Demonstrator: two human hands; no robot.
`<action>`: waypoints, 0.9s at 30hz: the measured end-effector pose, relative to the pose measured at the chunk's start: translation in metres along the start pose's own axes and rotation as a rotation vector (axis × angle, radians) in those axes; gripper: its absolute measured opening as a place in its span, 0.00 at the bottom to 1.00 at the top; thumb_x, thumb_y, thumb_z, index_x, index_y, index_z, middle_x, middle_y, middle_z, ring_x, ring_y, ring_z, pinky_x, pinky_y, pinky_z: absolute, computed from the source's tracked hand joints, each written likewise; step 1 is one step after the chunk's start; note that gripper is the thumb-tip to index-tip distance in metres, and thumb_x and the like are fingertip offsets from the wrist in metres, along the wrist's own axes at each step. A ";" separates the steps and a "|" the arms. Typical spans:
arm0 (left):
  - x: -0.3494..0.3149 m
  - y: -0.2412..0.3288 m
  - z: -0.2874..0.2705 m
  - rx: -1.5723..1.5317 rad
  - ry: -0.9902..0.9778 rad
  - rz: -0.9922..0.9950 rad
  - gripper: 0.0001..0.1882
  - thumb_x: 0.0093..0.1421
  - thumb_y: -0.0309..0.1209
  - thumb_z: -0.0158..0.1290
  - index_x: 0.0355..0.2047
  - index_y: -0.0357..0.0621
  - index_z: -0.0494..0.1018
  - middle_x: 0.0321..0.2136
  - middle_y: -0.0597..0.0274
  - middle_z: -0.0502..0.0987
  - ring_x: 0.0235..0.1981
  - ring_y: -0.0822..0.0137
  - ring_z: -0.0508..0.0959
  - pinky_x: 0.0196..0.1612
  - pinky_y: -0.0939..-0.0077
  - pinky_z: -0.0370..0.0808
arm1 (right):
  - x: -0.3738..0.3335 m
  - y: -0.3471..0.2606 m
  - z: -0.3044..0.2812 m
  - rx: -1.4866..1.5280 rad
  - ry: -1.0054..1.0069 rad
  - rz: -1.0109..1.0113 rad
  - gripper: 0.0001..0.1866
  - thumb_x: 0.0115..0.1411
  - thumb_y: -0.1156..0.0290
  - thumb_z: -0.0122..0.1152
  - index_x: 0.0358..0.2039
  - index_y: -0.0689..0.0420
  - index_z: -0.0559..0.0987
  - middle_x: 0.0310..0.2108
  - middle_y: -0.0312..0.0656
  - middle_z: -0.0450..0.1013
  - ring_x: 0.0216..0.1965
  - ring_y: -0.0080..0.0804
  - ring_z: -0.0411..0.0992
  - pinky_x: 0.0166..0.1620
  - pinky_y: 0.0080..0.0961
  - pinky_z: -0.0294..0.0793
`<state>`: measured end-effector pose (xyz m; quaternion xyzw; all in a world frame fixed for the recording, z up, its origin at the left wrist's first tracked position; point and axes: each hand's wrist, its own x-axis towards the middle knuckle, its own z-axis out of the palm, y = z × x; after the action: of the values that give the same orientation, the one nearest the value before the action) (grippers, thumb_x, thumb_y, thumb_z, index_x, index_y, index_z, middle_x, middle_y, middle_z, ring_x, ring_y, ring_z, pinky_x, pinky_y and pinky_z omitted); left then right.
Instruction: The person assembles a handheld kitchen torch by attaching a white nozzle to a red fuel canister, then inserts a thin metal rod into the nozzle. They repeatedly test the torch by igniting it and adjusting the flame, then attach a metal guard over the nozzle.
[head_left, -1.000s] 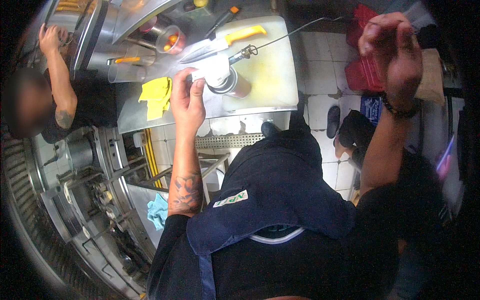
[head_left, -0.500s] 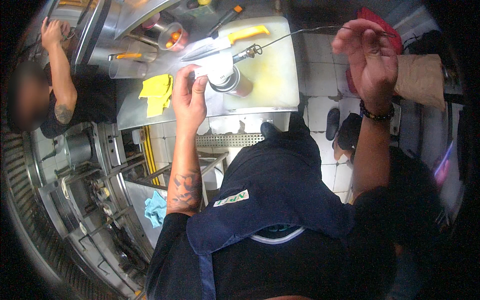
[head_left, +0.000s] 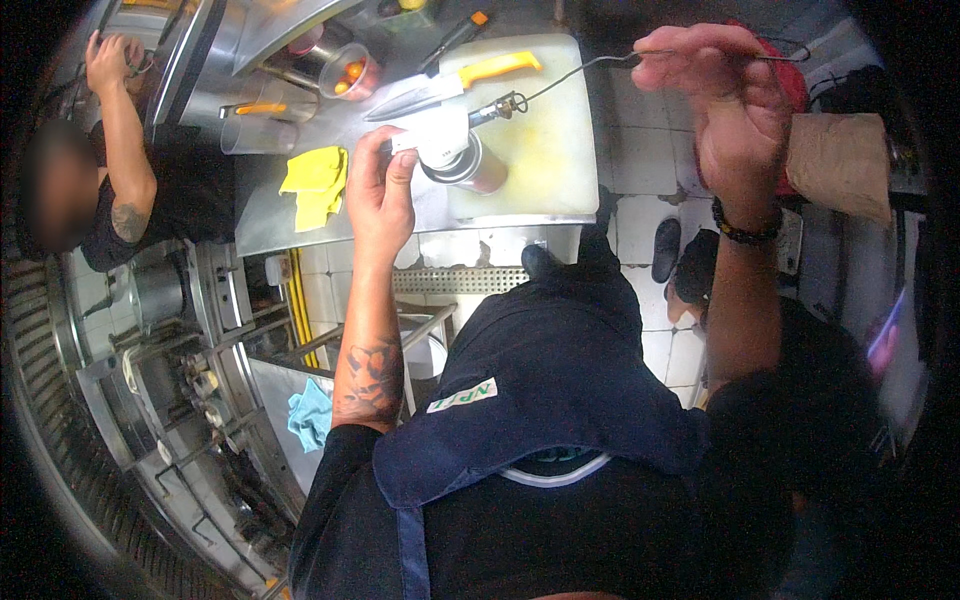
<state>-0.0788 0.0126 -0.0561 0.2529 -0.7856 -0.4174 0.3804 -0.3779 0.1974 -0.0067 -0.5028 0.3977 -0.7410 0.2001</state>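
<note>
White device [head_left: 445, 137] held at cup [head_left: 490, 167]

At a metal worktop [head_left: 262, 222], we pinch the white device between the thumb and fingers of our left hand [head_left: 383, 195]. It is right at the rim of the cup, though we cannot tell whether the 2 touch. The cup is at the left edge of a pale board [head_left: 545, 140]. A metal fitting [head_left: 495, 108] shows at the device's right side, and a thin wire [head_left: 590, 63] runs from it to our right hand [head_left: 738, 115], raised well apart from the worktop. The wire crosses that hand's fingers; we cannot tell whether they grip it. Beyond the device lies a yellow-handled knife [head_left: 500, 70], near a tub [head_left: 348, 75] of small orange items. We count 2 cloths: a yellow cloth [head_left: 315, 188] on the worktop and a blue cloth [head_left: 310, 413] beside our left forearm. At far left, a co-worker's arm [head_left: 128, 160] is raised.
</note>
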 end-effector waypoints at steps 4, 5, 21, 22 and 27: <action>0.000 0.004 0.001 0.008 -0.006 -0.045 0.12 0.67 0.30 0.54 0.47 0.38 0.70 0.39 0.63 0.73 0.40 0.73 0.71 0.44 0.79 0.69 | -0.003 0.012 0.009 0.280 0.025 0.055 0.15 0.73 0.67 0.42 0.48 0.63 0.74 0.40 0.53 0.79 0.38 0.36 0.80 0.44 0.32 0.80; 0.000 0.003 0.001 0.011 -0.003 -0.041 0.12 0.67 0.30 0.54 0.47 0.39 0.70 0.39 0.64 0.73 0.40 0.73 0.71 0.44 0.79 0.69 | -0.006 0.014 0.011 0.247 0.083 0.064 0.14 0.73 0.68 0.43 0.48 0.63 0.74 0.39 0.52 0.79 0.37 0.36 0.79 0.44 0.32 0.80; -0.001 0.001 0.004 -0.007 0.017 -0.044 0.12 0.66 0.29 0.54 0.47 0.39 0.70 0.37 0.65 0.72 0.38 0.75 0.70 0.42 0.81 0.68 | 0.002 0.004 0.049 -0.216 0.112 0.081 0.07 0.70 0.74 0.51 0.42 0.64 0.75 0.39 0.50 0.80 0.34 0.25 0.79 0.39 0.20 0.79; -0.001 0.000 0.004 -0.015 0.015 -0.046 0.11 0.66 0.28 0.54 0.47 0.39 0.70 0.37 0.65 0.72 0.38 0.75 0.70 0.41 0.81 0.68 | 0.001 0.002 0.053 -0.219 0.107 0.100 0.07 0.70 0.74 0.51 0.41 0.64 0.75 0.39 0.50 0.80 0.34 0.25 0.79 0.39 0.21 0.79; -0.001 0.000 0.005 -0.010 0.028 -0.016 0.12 0.66 0.29 0.54 0.47 0.39 0.70 0.38 0.65 0.72 0.38 0.74 0.71 0.43 0.80 0.69 | 0.000 0.005 0.058 0.039 0.145 0.132 0.06 0.69 0.74 0.51 0.40 0.64 0.73 0.38 0.51 0.80 0.34 0.28 0.80 0.40 0.23 0.81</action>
<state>-0.0828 0.0160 -0.0581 0.2632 -0.7760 -0.4206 0.3894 -0.3264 0.1715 -0.0003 -0.4164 0.4288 -0.7684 0.2289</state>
